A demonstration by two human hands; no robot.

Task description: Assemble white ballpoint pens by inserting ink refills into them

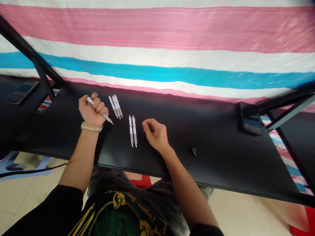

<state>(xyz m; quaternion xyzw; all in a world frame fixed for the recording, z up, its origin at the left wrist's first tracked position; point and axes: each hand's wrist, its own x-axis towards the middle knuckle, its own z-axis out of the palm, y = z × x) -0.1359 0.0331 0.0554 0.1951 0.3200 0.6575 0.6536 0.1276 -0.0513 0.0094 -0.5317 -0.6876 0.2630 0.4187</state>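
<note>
My left hand (94,109), with a beaded bracelet at the wrist, is wrapped round a white and grey pen (107,118) whose tip points down to the right. Just right of it, three similar pens (115,107) lie side by side on the black table (221,137). Two more pens (133,131) lie parallel nearer the front edge, between my hands. My right hand (155,132) is beside this pair, its fingers curled and closed; whether anything small is inside them is hidden.
A small dark metallic object (194,151) lies on the table right of my right hand. Black metal frames (256,109) stand at both sides. A striped pink, white and blue sheet (157,59) hangs behind the table.
</note>
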